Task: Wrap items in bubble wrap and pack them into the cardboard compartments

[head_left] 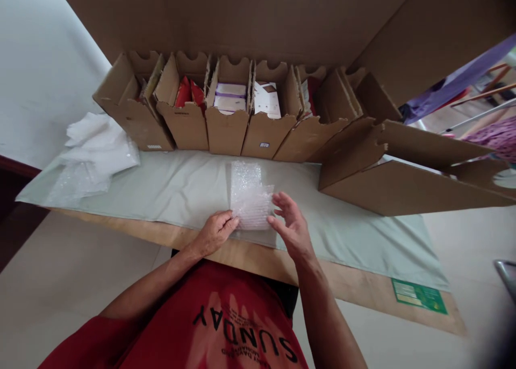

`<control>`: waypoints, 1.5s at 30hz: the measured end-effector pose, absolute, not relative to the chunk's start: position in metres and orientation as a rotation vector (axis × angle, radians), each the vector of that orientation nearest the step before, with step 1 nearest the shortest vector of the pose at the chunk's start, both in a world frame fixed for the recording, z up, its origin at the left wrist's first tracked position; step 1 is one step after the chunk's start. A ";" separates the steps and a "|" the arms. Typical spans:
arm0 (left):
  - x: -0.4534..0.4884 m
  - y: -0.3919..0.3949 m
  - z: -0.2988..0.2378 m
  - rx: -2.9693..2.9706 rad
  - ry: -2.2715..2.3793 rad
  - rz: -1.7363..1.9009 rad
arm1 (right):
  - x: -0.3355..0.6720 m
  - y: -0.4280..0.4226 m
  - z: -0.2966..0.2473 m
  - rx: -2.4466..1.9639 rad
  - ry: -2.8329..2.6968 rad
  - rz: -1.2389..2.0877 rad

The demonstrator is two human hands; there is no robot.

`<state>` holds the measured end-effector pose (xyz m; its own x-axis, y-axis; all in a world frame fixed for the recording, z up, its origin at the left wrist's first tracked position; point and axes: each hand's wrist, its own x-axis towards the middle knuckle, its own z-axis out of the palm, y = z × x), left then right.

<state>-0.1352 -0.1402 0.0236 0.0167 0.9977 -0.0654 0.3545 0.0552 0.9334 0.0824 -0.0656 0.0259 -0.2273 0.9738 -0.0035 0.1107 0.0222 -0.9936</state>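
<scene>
Plastic wrap [250,198] near cloth edge [181,217]: left hand [216,231] pinches its corner, right hand [296,230] spread.

L hand [218,230] on bubble wrap [252,205]

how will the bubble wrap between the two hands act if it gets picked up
The bubble wrap is probably light for its size, as it looks like thin, translucent plastic with a bubbly texture. It would likely be floppy too: the similar-looking sheets heaped at the left lie crumpled.
</scene>
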 end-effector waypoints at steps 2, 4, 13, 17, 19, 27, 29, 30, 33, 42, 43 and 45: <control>-0.136 -0.141 0.024 1.433 1.467 0.933 | 0.076 -0.059 0.022 -1.113 -1.474 1.488; -0.137 -0.141 0.023 1.411 1.471 0.932 | 0.069 -0.058 0.020 -1.073 -1.413 1.659; -0.135 -0.132 0.005 1.513 1.846 1.020 | 0.060 -0.060 0.000 -1.281 -1.547 1.376; -0.135 -0.133 0.002 1.634 1.955 0.955 | 0.056 -0.055 -0.003 -1.354 -1.708 1.197; -0.136 -0.134 0.002 1.678 1.984 0.911 | 0.053 -0.052 -0.002 -1.392 -1.795 1.133; -0.137 -0.131 0.003 1.827 2.033 0.724 | 0.063 -0.074 0.003 -1.429 -1.950 0.776; -0.138 -0.131 0.003 1.838 2.028 0.697 | 0.074 -0.090 0.006 -1.313 -2.022 0.600; -0.138 -0.131 0.003 1.844 2.026 0.690 | 0.080 -0.096 0.007 -1.246 -2.084 0.528; -0.137 -0.130 0.002 1.859 2.034 0.676 | 0.087 -0.106 0.009 -1.103 -2.311 0.428; -0.149 -0.146 0.019 2.131 1.663 0.910 | 0.075 -0.078 0.007 -0.916 -2.486 0.521; -0.151 -0.148 0.020 2.189 1.566 0.899 | 0.077 -0.076 0.009 -0.895 -2.487 0.556; -0.152 -0.148 0.018 2.269 1.485 0.853 | 0.081 -0.073 0.013 -0.864 -2.485 0.623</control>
<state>-0.1523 -0.1479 0.0178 0.2901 0.9037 0.3149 0.7272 -0.4221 0.5413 0.0805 -0.0732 0.0128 -0.7109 0.6575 0.2495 0.4622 0.7042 -0.5390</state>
